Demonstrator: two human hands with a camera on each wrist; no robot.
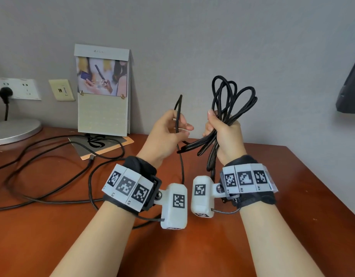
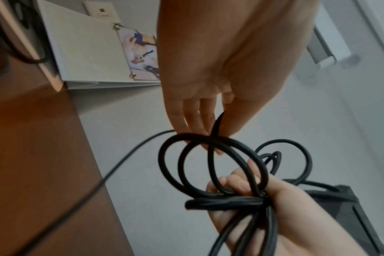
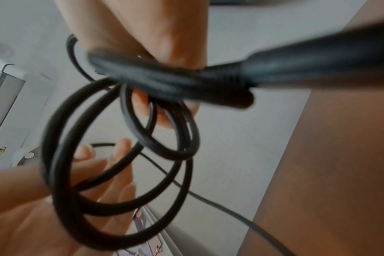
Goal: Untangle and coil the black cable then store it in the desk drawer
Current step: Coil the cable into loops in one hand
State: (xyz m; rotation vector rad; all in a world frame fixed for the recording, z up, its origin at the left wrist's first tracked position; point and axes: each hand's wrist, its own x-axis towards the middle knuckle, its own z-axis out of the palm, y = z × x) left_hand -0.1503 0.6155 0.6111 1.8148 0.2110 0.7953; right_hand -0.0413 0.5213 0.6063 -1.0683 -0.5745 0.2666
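Observation:
The black cable (image 1: 231,96) is partly wound into several loops that stick up above my right hand (image 1: 218,128), which grips the bundle in a fist in front of the wall. My left hand (image 1: 182,129), just to its left, pinches a single strand that rises past the fingers and trails down to the wooden desk (image 1: 212,246). The left wrist view shows my left fingertips (image 2: 221,128) on the strand and the right hand (image 2: 252,199) clamped round the loops (image 2: 208,166). In the right wrist view the loops (image 3: 121,155) hang blurred, with a thick plug end (image 3: 274,69) close to the lens. No drawer is in view.
A desk calendar (image 1: 103,92) leans on the wall, with a dark card (image 1: 100,144) in front of it. Other black leads (image 1: 52,176) sprawl over the left of the desk. A lamp base (image 1: 14,130) and wall sockets (image 1: 18,88) are far left; a monitor edge (image 1: 350,86) is at right.

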